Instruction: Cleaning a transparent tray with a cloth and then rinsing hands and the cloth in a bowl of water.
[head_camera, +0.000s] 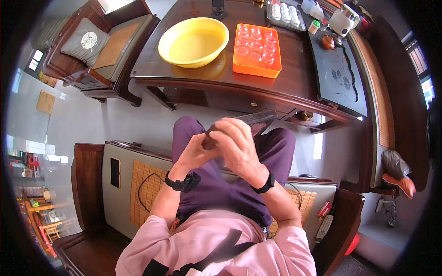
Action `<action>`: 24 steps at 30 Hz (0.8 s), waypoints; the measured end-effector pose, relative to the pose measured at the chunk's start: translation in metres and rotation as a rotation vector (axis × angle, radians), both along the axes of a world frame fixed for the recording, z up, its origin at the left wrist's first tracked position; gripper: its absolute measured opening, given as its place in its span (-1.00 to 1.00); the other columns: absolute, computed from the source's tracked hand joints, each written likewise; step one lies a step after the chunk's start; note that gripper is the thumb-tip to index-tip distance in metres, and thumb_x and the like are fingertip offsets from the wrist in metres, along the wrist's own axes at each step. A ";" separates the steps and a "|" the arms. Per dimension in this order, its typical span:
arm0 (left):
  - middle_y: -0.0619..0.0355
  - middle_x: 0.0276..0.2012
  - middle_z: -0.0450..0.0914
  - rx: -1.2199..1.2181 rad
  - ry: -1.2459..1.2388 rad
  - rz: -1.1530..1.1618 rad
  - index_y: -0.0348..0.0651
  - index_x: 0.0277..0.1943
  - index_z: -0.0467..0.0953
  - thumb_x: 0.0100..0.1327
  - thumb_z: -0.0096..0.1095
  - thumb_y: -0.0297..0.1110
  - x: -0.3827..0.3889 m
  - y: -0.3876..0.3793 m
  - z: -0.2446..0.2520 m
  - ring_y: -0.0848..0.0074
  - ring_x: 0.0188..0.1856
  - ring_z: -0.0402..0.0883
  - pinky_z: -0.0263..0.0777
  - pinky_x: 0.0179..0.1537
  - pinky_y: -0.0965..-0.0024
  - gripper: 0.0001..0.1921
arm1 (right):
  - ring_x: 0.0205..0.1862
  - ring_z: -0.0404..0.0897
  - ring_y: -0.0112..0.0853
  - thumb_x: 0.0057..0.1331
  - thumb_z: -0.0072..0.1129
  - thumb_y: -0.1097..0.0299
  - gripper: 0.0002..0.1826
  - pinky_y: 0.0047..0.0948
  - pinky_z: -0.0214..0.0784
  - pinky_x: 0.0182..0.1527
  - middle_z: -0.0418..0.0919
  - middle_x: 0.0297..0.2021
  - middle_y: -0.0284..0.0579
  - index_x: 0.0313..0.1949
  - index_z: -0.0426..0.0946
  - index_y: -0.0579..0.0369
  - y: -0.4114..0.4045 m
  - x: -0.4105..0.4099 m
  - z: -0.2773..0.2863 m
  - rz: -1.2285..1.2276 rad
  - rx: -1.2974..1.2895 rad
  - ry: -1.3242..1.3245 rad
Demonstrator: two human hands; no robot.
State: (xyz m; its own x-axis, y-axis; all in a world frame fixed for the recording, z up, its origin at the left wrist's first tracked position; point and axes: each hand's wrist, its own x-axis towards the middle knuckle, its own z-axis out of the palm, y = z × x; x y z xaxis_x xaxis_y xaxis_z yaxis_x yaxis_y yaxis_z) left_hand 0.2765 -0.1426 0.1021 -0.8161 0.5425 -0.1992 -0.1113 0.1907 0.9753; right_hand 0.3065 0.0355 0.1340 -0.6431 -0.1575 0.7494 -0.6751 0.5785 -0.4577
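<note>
Over my lap, my left hand (pixel 195 151) and my right hand (pixel 238 148) are close together around a small, dark brown rounded object (pixel 208 143). My fingers cover most of it, so its exact kind cannot be told. The left hand grips it from the side and below. My right hand curves over its top and far side. Just past the hands, between my knees, is a dark container (pixel 264 119) with a thin rim. Something pinkish shows inside it, partly hidden by my right hand.
On the dark wooden table (pixel 293 82) ahead stand a yellow basin (pixel 165 46) of liquid, an orange tray (pixel 257 70) of clear glass cups, and a tray of white cups (pixel 285 15). At right are a black tea tray (pixel 331 72), brown teapot (pixel 327 42) and electric kettle (pixel 342 22).
</note>
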 end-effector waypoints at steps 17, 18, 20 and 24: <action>0.02 0.04 0.68 0.278 0.018 0.051 -0.44 0.10 0.59 0.23 0.25 -0.68 0.011 -0.009 -0.002 0.49 0.04 0.62 0.46 0.13 0.45 -0.65 | 0.28 0.43 -0.08 0.29 0.09 0.60 -0.78 0.02 0.07 0.43 0.56 0.09 -0.06 -0.08 0.54 0.13 0.051 -0.029 -0.044 -0.386 -0.149 -0.124; -0.11 0.12 0.64 0.308 -0.011 0.049 -0.51 0.12 0.56 0.24 0.21 -0.72 0.012 -0.010 -0.003 0.32 0.15 0.64 0.47 0.23 0.35 -0.63 | 0.26 0.44 -0.07 0.31 0.10 0.59 -0.80 -0.07 0.14 0.39 0.56 0.09 -0.03 -0.09 0.54 0.16 0.056 -0.033 -0.047 -0.422 -0.193 -0.129; -0.12 0.12 0.64 0.295 0.005 0.036 -0.51 0.13 0.56 0.24 0.21 -0.72 0.011 -0.010 -0.008 0.31 0.16 0.64 0.47 0.23 0.34 -0.63 | 0.19 0.46 -0.06 0.37 0.09 0.54 -0.86 -0.15 0.23 0.32 0.55 0.07 0.00 -0.10 0.54 0.20 0.062 -0.037 -0.053 -0.526 -0.295 -0.178; -0.09 0.12 0.64 0.210 0.031 0.008 -0.48 0.14 0.56 0.22 0.22 -0.70 0.010 -0.005 -0.001 0.32 0.17 0.63 0.48 0.23 0.33 -0.61 | 0.16 0.47 -0.05 0.41 0.08 0.51 -0.88 -0.15 0.29 0.26 0.54 0.05 0.02 -0.11 0.54 0.22 0.066 -0.039 -0.055 -0.590 -0.337 -0.199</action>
